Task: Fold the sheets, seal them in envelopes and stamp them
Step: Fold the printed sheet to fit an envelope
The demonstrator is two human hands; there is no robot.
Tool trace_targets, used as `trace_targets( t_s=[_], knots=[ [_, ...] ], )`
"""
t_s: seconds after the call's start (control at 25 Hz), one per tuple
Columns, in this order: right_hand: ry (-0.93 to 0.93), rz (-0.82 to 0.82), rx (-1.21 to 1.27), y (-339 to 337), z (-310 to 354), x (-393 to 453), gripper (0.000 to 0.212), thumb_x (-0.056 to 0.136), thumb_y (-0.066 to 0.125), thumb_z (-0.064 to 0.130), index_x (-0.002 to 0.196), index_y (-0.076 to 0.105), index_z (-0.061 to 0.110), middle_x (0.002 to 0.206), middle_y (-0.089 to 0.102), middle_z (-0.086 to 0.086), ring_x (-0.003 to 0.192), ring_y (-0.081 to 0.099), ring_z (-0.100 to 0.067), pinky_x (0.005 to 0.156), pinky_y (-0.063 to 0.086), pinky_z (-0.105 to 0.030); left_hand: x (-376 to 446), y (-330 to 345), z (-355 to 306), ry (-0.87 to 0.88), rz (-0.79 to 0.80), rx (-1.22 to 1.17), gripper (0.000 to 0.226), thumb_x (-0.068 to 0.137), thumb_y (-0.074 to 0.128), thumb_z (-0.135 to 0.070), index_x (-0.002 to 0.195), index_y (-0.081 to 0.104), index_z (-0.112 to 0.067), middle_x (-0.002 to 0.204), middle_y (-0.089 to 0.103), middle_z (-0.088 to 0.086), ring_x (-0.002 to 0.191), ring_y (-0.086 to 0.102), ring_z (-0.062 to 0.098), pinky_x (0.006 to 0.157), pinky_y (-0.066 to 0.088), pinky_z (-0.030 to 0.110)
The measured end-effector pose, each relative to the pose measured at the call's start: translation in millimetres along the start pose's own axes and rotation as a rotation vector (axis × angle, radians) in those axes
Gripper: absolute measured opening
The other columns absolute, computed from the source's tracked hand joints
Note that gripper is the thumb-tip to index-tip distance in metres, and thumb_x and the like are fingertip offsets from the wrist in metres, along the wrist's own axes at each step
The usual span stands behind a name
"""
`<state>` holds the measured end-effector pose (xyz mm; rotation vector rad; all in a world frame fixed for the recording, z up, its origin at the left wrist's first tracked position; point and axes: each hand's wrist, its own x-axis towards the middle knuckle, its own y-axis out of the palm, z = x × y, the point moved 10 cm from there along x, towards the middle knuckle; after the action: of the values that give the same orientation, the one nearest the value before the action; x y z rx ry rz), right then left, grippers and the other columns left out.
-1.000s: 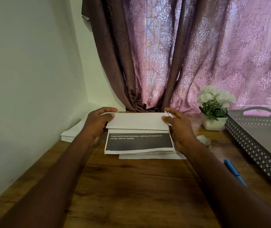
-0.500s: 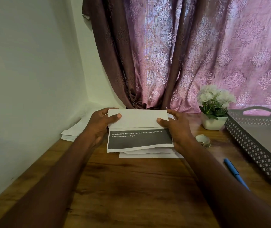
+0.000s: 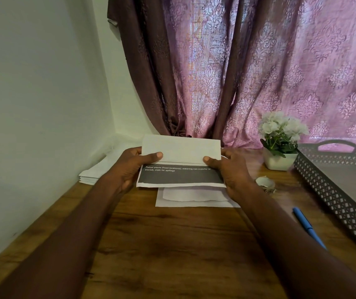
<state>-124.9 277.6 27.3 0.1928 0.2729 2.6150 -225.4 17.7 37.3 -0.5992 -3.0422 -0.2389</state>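
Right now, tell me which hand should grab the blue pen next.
Right hand: the blue pen lies on the wooden table on its side; the left hand would cross over.

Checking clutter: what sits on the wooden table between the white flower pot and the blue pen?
In the head view, a small white roll, perhaps tape, lies between the white flower pot and blue pen.

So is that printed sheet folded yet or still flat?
Folded, partly. The sheet has its white top flap turned down over the dark printed band, both thumbs pinning the crease.
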Motion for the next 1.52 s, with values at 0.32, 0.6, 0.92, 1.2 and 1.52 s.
trace_targets(
  t_s=[0.32, 0.6, 0.92, 1.2, 1.52],
  knots=[
    [-0.072, -0.078, 0.111, -13, 11, 2, 0.014, 0.083, 0.080, -0.004, 0.094, 0.075, 0.003, 0.092, 0.078, -0.012, 0.084, 0.074, -0.023, 0.072, 0.063, -0.028, -2, -6, -15, 0.100, -0.072, 0.042, 0.034, 0.085, 0.083, -0.009, 0.118, 0.074, -0.007, 0.101, 0.082, 0.008, 0.079, 0.080, 0.019, 0.061, 0.061, 0.025],
    [0.087, 0.074, 0.087, 6, -6, -3, 0.052, 0.078, 0.086, 0.000, 0.126, 0.069, 0.001, 0.114, 0.078, -0.014, 0.100, 0.076, -0.033, 0.089, 0.063, -0.047, -1, 9, -3, 0.055, 0.044, 0.060, 0.049, 0.081, 0.087, -0.015, 0.127, 0.071, -0.011, 0.115, 0.080, 0.010, 0.105, 0.077, 0.029, 0.088, 0.062, 0.038],
    [-0.044, -0.020, -0.014, -2, 12, -5, 0.033, 0.082, 0.083, 0.000, 0.114, 0.075, -0.002, 0.105, 0.079, -0.015, 0.078, 0.077, -0.019, 0.074, 0.065, -0.031, 2, -3, -13, 0.110, -0.049, 0.178, 0.041, 0.083, 0.086, -0.018, 0.122, 0.074, -0.014, 0.109, 0.081, 0.001, 0.098, 0.078, 0.023, 0.082, 0.060, 0.031],
    [0.047, -0.035, 0.022, -9, 3, -2, 0.023, 0.093, 0.068, -0.007, 0.115, 0.072, 0.000, 0.097, 0.077, -0.010, 0.073, 0.077, -0.018, 0.062, 0.063, -0.029, 10, -10, -9, 0.088, -0.069, 0.116, 0.035, 0.091, 0.077, -0.006, 0.125, 0.073, -0.010, 0.110, 0.081, 0.004, 0.096, 0.079, 0.024, 0.079, 0.064, 0.031],
    [0.085, -0.094, 0.099, -12, 1, -5, 0.025, 0.097, 0.061, -0.008, 0.090, 0.080, 0.006, 0.106, 0.075, -0.019, 0.091, 0.075, -0.032, 0.061, 0.062, -0.030, 10, -18, -10, 0.078, -0.139, 0.003, 0.016, 0.092, 0.071, 0.000, 0.094, 0.083, -0.011, 0.098, 0.080, 0.007, 0.100, 0.072, 0.031, 0.082, 0.065, 0.038]
  ],
)
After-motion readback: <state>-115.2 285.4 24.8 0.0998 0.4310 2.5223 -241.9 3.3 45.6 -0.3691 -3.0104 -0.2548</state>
